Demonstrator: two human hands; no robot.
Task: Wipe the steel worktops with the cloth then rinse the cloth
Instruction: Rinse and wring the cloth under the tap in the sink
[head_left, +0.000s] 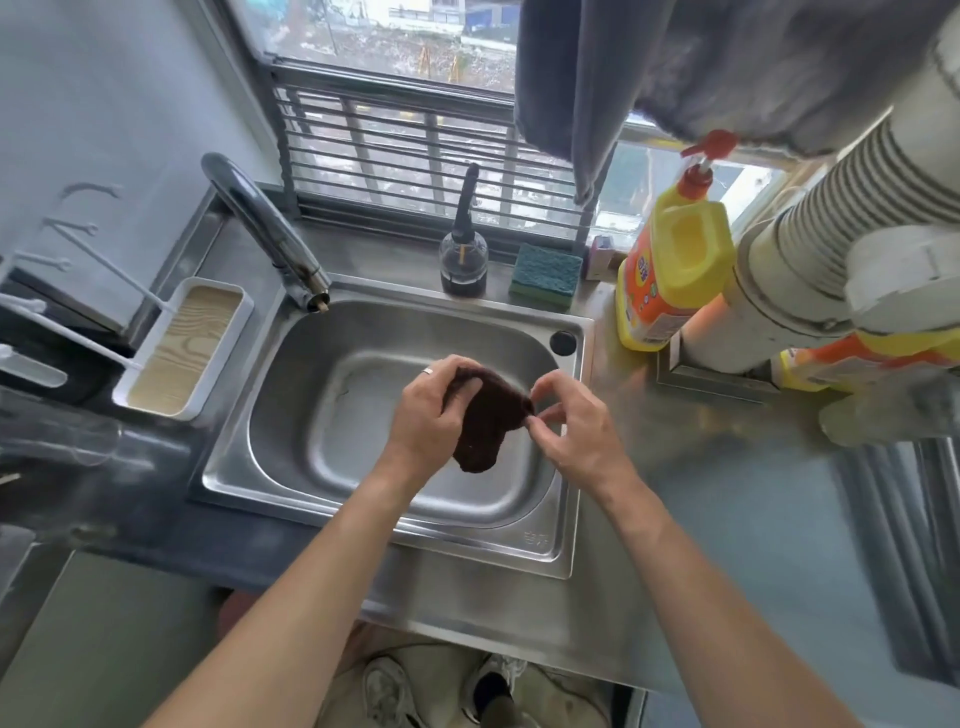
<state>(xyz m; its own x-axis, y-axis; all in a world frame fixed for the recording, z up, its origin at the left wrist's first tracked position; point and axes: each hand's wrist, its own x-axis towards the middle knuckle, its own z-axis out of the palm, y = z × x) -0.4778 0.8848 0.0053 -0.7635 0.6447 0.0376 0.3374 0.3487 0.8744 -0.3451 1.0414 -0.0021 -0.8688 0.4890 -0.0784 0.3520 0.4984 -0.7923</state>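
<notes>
- Holding a dark brown cloth (485, 415) over the basin of the steel sink (311, 483), both bare hands meet near the middle of the view.
- The left hand (428, 410) clasps the cloth's upper left part, fingers curled over its top edge; a pale ring (427, 371) sits on one finger.
- The right hand (571, 421) pinches the cloth's right corner between thumb and fingertips, the other fingers loosely bent.
- The cloth hangs crumpled between the two hands, its lower end drooping toward 6 o'clock, above the sink floor and not touching it.
- From the cloth, the curved tap (270, 234) stands at about 10 o'clock, its spout over the basin's back left corner; no water shows at the spout.
- At 12 o'clock a small dark glass dispenser (464, 260) stands on the back ledge, with a green and yellow sponge (545, 275) just beside it at 1 o'clock.
- At 2 o'clock an orange and yellow detergent bottle (670, 260) with a red pump stands on the steel worktop (727, 431), beside pale ribbed pipes (810, 234).
- At 9 o'clock a white tray (182, 343) with a wood-grain bottom rests by the sink's left rim.
- Grey fabric (675, 67) hangs before the barred window (405, 150) at the top.
- Two shoes (441, 691) show on the floor at 6 o'clock.
</notes>
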